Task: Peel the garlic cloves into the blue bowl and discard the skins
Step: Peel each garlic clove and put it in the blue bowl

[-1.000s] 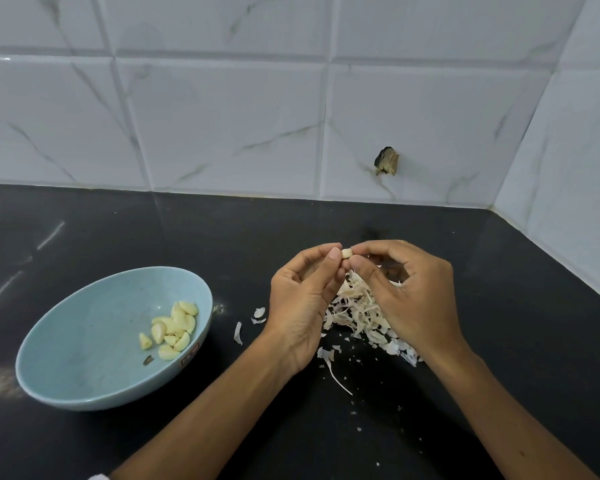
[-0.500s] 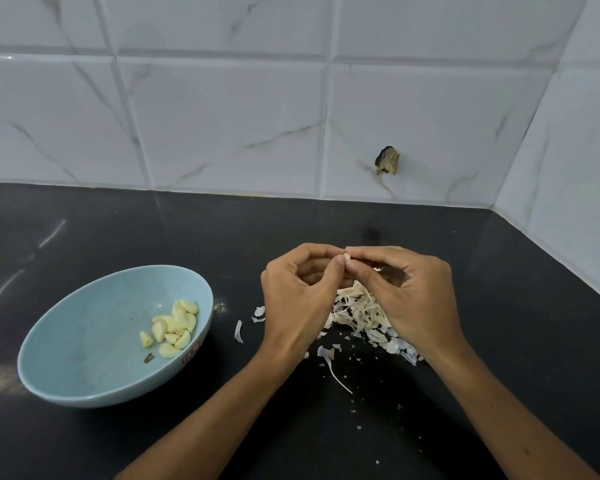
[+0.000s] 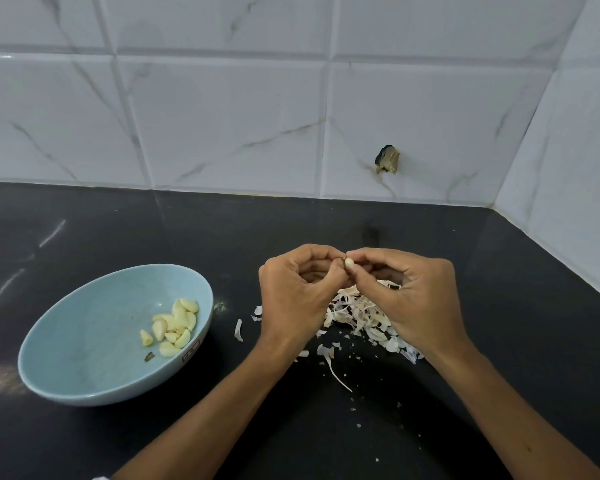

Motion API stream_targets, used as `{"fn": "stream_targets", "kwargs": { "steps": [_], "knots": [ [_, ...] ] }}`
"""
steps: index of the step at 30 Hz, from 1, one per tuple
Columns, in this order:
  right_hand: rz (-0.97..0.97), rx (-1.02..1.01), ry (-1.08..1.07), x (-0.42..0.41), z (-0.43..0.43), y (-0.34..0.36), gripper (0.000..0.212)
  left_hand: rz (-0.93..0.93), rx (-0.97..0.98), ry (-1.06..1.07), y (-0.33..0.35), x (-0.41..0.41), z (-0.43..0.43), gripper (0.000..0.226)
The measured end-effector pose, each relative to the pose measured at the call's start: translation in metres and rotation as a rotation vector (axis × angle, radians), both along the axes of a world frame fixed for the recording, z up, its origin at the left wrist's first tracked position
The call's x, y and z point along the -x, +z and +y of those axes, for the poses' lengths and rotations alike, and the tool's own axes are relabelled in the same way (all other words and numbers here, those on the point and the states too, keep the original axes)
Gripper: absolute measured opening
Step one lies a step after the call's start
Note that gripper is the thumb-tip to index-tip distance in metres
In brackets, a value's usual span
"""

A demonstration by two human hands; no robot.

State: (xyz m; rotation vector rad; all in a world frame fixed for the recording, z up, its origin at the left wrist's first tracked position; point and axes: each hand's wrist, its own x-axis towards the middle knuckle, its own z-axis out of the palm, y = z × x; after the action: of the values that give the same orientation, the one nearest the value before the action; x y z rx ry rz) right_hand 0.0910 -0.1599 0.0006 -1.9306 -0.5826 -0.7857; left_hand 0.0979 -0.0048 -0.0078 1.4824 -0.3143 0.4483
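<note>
Pinching one garlic clove (image 3: 350, 262), both hands' fingers (image 3: 329, 271) meet above the skins (image 3: 359, 315).

Both hands, left hand (image 3: 300, 296) and right hand (image 3: 418, 299), pinch one garlic clove (image 3: 350, 262) above the skins (image 3: 361, 315); blue bowl (image 3: 84, 348) (peeled cloves (image 3: 174, 325) inside) sits left on the desk (image 3: 222, 230).
</note>
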Motion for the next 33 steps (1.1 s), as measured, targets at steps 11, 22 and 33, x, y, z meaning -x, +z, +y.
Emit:
{"fn": "stream_targets", "kwargs": {
  "steps": [11,22,33],
  "knots": [
    [0.036,-0.076,0.028,-0.001,0.004,0.000,0.019,-0.015,0.004,0.049,0.000,-0.001,0.000,0.007],
    [0.105,-0.110,-0.006,-0.002,0.004,0.001,0.014,0.058,0.013,0.009,0.001,-0.001,-0.001,0.007],
    [0.134,-0.104,-0.090,-0.005,-0.005,0.000,0.013,-0.285,-0.627,0.137,-0.017,-0.011,0.004,0.013]
  ]
}}
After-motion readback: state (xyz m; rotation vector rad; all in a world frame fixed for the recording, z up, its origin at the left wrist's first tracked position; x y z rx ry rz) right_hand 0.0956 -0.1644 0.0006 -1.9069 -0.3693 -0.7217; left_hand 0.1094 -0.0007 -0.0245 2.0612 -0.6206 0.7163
